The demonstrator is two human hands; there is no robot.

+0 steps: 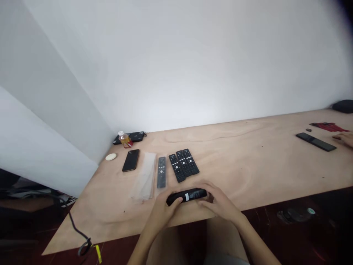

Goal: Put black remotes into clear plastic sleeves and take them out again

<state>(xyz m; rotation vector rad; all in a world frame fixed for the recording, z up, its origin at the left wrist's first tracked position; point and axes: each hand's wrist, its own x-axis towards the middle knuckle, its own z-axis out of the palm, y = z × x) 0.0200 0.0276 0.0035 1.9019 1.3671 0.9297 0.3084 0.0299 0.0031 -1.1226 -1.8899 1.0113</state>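
Closest to me, my left grip [162, 215] and right grip [220, 204] are both closed around a black remote control [190, 195], holding it from either end with a white label showing mid-body. It sits over the plywood counter [248, 184], just inside the near edge. Just ahead lies a slimmer grey remote [161, 172] beside a clear plastic sleeve [143, 176], then three black remotes [183, 165] side by side, touching. Farther left are a black phone [130, 160], a white disc [110, 156], and a small bottle of amber liquid [124, 140] against a black box [135, 136]. Well off to the right, another person's hand [343, 139] rests beside a long flat black remote [316, 141], near a red item [328, 127].
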